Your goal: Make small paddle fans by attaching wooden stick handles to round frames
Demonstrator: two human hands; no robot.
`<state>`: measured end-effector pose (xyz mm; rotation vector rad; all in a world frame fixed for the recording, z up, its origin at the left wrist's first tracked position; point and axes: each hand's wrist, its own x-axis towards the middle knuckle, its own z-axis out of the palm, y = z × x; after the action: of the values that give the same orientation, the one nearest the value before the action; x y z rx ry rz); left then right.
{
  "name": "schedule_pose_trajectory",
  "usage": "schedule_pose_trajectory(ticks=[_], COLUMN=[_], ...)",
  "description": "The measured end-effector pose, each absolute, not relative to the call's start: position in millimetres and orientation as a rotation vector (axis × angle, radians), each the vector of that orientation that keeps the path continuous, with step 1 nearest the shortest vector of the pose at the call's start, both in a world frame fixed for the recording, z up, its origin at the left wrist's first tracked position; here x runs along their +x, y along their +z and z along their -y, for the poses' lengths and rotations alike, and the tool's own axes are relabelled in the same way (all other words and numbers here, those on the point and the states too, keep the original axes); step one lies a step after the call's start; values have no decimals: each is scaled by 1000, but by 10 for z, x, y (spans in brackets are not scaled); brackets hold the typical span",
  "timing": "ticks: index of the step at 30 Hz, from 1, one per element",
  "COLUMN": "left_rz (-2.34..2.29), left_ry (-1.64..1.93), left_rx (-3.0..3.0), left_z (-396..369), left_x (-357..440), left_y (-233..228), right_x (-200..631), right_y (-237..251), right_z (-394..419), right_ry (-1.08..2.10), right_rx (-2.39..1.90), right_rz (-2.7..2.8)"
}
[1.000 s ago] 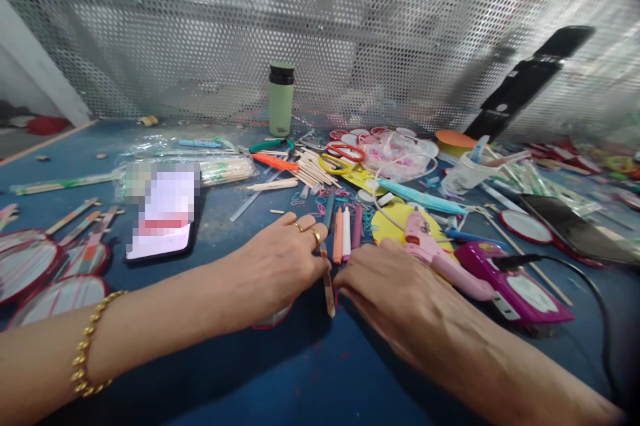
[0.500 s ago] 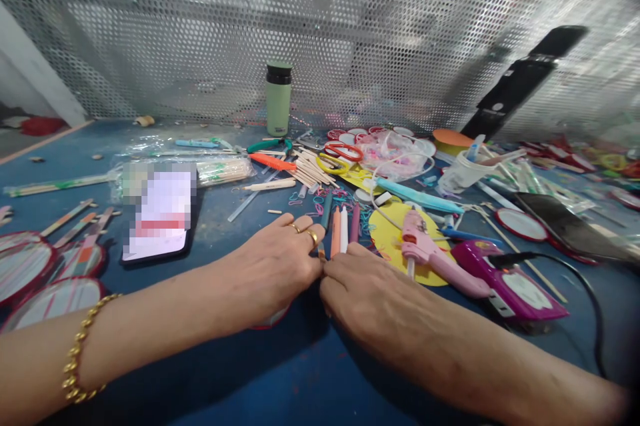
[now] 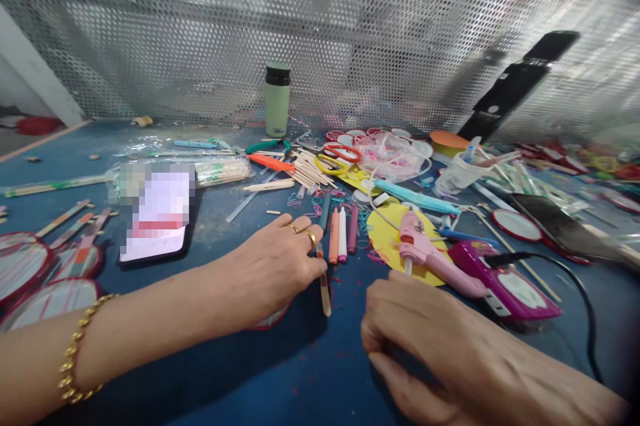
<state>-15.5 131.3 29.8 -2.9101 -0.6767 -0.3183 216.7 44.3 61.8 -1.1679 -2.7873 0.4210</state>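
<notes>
My left hand (image 3: 283, 256) rests on the table with its fingers closed over a wooden craft stick (image 3: 325, 293), whose near end sticks out past the thumb. Part of a red-rimmed round piece (image 3: 273, 319) shows beneath this hand. Just beyond the stick lie an orange marker (image 3: 334, 236), a white marker (image 3: 343, 234) and a purple marker (image 3: 353, 229). To the right, my right hand (image 3: 415, 339) hovers low with curled fingers. Whatever it may hold is hidden from view. A pink glue gun (image 3: 425, 246) lies just beyond it on a yellow disc (image 3: 383, 233).
A phone (image 3: 160, 213) stands at left, beside red-rimmed round pieces (image 3: 55, 299). Loose sticks (image 3: 313, 166), scissors (image 3: 343, 151) and a green tumbler (image 3: 277, 99) are farther back. At right are a purple device (image 3: 505, 279) with a black cable and a plastic cup (image 3: 457, 173).
My right hand has drawn away from my left hand, moving right and toward me. The near end of the craft stick and the markers' lower ends now show. My left hand stays in place.
</notes>
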Motion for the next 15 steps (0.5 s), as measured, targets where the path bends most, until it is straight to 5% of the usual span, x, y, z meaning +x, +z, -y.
schedule_pose_trajectory(ticks=[15], left_rz=[742], left_ry=[-311], left_rx=[-2985], left_z=[-1318], left_x=[-148], left_y=[331], right_x=[1856], right_y=[376], right_z=[-650], right_ry=[-163], right_rx=[-1104], right_rz=[2684])
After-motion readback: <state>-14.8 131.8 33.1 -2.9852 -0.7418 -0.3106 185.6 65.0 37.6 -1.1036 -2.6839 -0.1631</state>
